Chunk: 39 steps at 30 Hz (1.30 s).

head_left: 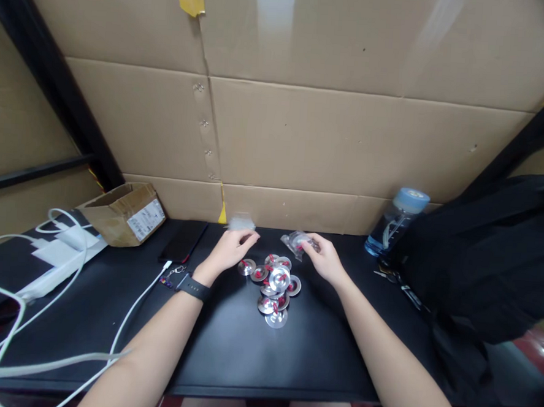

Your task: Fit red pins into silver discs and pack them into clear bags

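Silver metal discs with red loops (279, 280) lie in an overlapping heap on the black surface (244, 355), between the two hands. The right hand (324, 260) has its grip closed on a crumpled clear plastic bag (294, 243) with something red showing at its fingers. The left hand (232, 250) is beside a clear plastic piece (242, 222), fingers bent; whether its grip pinches anything, I cannot tell. The discs rest tilted on one another, so a brush from either hand or a dragged bag could make the heap slide and scatter. Red loops might snag together if one disc were pulled from underneath, and slick, thin plastic could slip or tear under a hard tug. The brown cardboard box (121, 213) bears a white printed label (145, 220), too small to read; no brand is legible anywhere.
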Motion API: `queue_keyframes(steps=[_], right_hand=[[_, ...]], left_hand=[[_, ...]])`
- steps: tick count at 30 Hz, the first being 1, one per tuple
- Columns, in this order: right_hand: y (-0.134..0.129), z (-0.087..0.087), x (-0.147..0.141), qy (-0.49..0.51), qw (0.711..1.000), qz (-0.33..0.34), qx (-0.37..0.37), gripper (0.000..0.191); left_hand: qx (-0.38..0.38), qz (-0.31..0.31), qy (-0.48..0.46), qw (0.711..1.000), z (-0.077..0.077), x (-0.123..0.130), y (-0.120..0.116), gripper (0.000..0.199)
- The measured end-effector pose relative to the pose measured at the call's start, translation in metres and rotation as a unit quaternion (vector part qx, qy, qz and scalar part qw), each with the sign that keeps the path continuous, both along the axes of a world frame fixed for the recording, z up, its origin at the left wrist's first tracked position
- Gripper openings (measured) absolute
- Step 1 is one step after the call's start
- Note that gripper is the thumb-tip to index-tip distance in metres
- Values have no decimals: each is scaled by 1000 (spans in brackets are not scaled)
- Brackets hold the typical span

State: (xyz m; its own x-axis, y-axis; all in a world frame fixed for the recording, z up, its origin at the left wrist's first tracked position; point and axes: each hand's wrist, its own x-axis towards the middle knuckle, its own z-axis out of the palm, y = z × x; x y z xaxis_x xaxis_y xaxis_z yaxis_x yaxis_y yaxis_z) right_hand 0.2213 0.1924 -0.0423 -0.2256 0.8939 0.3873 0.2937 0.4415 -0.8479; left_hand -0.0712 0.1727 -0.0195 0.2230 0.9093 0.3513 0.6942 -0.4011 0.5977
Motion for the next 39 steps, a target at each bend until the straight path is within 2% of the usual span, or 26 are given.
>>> queue_keyframes(steps=[2, 4, 7, 10, 16, 21, 25, 30, 34, 37, 39], right_hand=[[-14, 7, -12, -7, 999, 39, -7, 31], [-27, 14, -20, -37, 997, 74, 0, 28], [-38, 20, -26, -71, 992, 100, 18, 24], [-41, 21, -27, -71, 992, 105, 15, 24], [-35, 10, -32, 23, 995, 89, -38, 29], [-32, 10, -31, 67, 995, 42, -56, 28], [-31, 13, -29, 81, 994, 38, -65, 29], [-30, 13, -30, 106, 992, 34, -60, 29], [-27, 9, -29, 130, 988, 57, -68, 37], [-25, 6, -28, 129, 985, 84, -80, 50], [-25, 5, -28, 138, 983, 85, -89, 49]], left_hand=[[-47, -41, -100, 993, 3, 14, -6, 42], [-97, -92, -147, 980, 5, 26, -12, 42], [-150, -173, -157, 961, 6, 34, -18, 40], [-162, -207, -146, 954, 6, 33, -21, 41], [-132, -190, -95, 968, -2, 31, -18, 45], [-156, -205, -111, 960, -8, 32, -16, 56], [-179, -229, -123, 949, -7, 34, -18, 69], [-180, -182, -125, 959, -9, 37, -18, 34], [-162, -144, -167, 962, -15, 38, -13, 34], [-168, -144, -204, 954, -18, 38, -10, 37], [-180, -146, -230, 945, -18, 40, -10, 38]])
